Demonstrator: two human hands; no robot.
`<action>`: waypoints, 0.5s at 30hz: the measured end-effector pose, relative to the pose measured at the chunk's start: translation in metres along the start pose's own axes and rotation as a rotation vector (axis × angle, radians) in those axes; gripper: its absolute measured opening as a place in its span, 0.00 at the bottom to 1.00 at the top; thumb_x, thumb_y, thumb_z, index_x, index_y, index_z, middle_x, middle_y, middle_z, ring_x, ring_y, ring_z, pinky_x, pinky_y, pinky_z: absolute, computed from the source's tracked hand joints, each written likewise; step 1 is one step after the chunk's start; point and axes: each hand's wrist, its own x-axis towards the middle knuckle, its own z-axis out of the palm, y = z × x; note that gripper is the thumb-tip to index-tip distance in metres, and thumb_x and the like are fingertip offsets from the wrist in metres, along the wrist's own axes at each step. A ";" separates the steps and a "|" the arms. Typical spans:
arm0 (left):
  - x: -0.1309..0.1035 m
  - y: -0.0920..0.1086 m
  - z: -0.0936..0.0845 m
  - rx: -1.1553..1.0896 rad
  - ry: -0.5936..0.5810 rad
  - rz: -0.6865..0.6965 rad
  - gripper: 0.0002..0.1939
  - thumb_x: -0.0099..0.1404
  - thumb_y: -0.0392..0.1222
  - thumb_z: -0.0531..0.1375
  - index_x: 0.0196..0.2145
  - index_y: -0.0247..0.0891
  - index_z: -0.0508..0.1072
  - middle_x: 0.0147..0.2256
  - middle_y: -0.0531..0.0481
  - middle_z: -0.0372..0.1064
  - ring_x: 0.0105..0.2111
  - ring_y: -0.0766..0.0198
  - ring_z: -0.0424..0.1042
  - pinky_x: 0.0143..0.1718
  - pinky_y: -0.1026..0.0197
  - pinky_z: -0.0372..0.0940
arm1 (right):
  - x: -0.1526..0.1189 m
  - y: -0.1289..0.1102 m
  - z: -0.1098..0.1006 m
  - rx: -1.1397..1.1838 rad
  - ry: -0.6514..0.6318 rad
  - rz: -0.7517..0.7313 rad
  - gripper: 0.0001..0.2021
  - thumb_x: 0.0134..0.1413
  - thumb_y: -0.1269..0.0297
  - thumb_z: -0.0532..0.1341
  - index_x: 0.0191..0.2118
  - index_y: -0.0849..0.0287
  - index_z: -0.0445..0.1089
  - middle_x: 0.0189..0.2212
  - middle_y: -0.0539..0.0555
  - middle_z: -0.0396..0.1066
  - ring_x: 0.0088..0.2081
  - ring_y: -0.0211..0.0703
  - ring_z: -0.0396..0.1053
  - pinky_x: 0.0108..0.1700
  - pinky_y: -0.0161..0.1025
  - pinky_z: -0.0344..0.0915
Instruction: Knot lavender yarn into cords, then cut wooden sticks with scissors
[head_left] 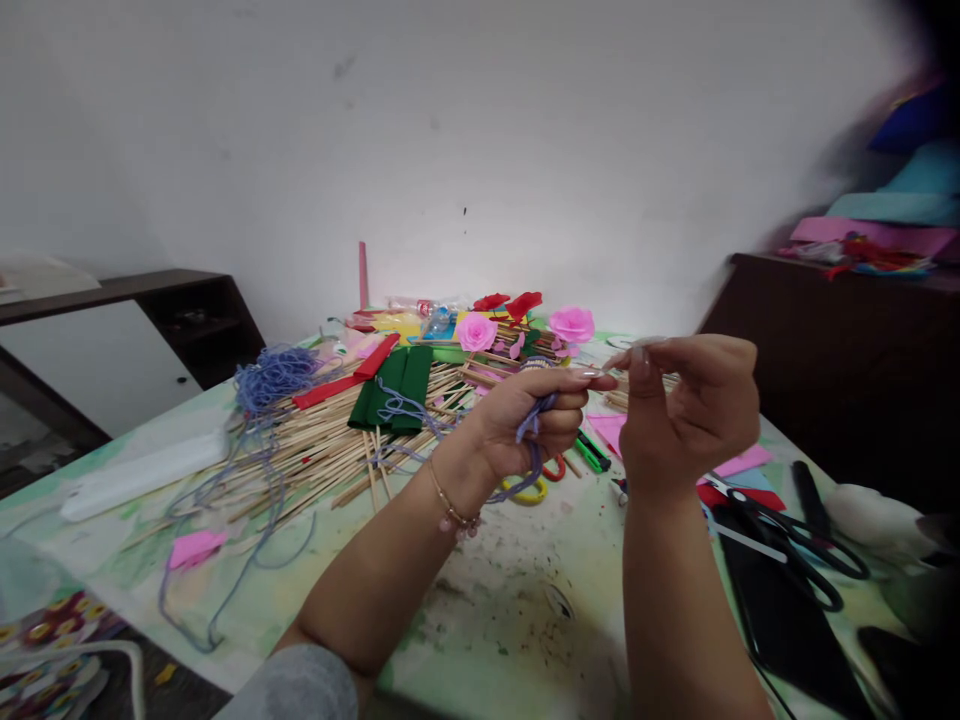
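Observation:
My left hand is raised over the middle of the table, fingers curled, with purple yarn running through its grip and hanging below. Close on its right, my right hand pinches thumb and forefinger together near the left fingertips. Whatever thin thing lies between those fingers is too small to make out. From the left hand the yarn trails leftward over bamboo sticks and dark green crepe paper. A tangled heap of the same purple yarn lies at the left.
Pink paper roses and red paper flowers stand at the back. Black-handled scissors rest on a dark flat object at right. A green cutter and yellow-handled scissors lie beneath the hands. A white glue gun-like strip lies left.

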 end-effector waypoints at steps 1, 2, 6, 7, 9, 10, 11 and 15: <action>0.000 0.000 0.000 0.018 0.006 0.012 0.12 0.65 0.32 0.51 0.29 0.27 0.72 0.16 0.62 0.39 0.11 0.80 0.38 0.11 0.75 0.40 | 0.001 0.000 -0.001 -0.017 0.064 -0.072 0.07 0.53 0.67 0.61 0.38 0.48 0.69 0.30 0.51 0.65 0.37 0.46 0.63 0.42 0.49 0.62; 0.000 0.000 0.001 0.039 0.014 0.026 0.12 0.65 0.32 0.51 0.29 0.26 0.72 0.16 0.62 0.40 0.11 0.80 0.38 0.11 0.75 0.40 | 0.002 0.000 -0.001 -0.038 0.111 -0.136 0.08 0.52 0.68 0.62 0.38 0.49 0.71 0.28 0.51 0.66 0.36 0.46 0.63 0.40 0.48 0.63; -0.001 -0.003 0.004 0.162 0.064 0.145 0.10 0.63 0.30 0.53 0.27 0.27 0.72 0.16 0.62 0.41 0.12 0.80 0.40 0.12 0.74 0.39 | 0.003 0.001 0.000 -0.141 0.147 -0.185 0.08 0.50 0.68 0.63 0.37 0.48 0.74 0.25 0.51 0.69 0.36 0.47 0.64 0.37 0.47 0.65; -0.001 -0.004 0.003 0.205 0.079 0.186 0.09 0.62 0.31 0.54 0.27 0.27 0.72 0.16 0.62 0.42 0.12 0.80 0.41 0.12 0.74 0.39 | 0.002 0.001 0.000 -0.166 0.150 -0.182 0.09 0.50 0.68 0.64 0.37 0.48 0.74 0.25 0.51 0.70 0.35 0.47 0.64 0.36 0.47 0.65; -0.001 -0.005 0.002 0.303 0.109 0.270 0.05 0.60 0.33 0.58 0.27 0.28 0.72 0.15 0.62 0.45 0.13 0.80 0.44 0.14 0.73 0.41 | 0.002 0.002 -0.001 -0.217 0.142 -0.205 0.10 0.48 0.67 0.65 0.38 0.46 0.75 0.24 0.51 0.70 0.34 0.48 0.64 0.35 0.47 0.65; -0.001 -0.006 0.001 0.352 0.127 0.304 0.05 0.59 0.34 0.60 0.27 0.29 0.72 0.16 0.62 0.47 0.13 0.80 0.46 0.14 0.73 0.42 | 0.002 0.002 -0.002 -0.243 0.133 -0.230 0.10 0.48 0.67 0.65 0.38 0.46 0.76 0.23 0.50 0.70 0.33 0.47 0.64 0.35 0.47 0.65; -0.001 -0.007 0.000 0.398 0.146 0.332 0.05 0.58 0.35 0.61 0.27 0.30 0.72 0.16 0.61 0.49 0.14 0.80 0.47 0.15 0.72 0.43 | 0.003 0.002 -0.003 -0.270 0.123 -0.257 0.11 0.47 0.68 0.66 0.37 0.45 0.76 0.23 0.50 0.69 0.32 0.47 0.64 0.35 0.47 0.65; 0.002 -0.011 -0.002 0.526 0.221 0.407 0.07 0.58 0.38 0.61 0.26 0.32 0.69 0.17 0.60 0.52 0.14 0.80 0.50 0.16 0.71 0.44 | 0.005 0.002 -0.005 -0.321 0.090 -0.351 0.16 0.45 0.72 0.66 0.40 0.44 0.76 0.22 0.49 0.69 0.30 0.45 0.63 0.35 0.46 0.64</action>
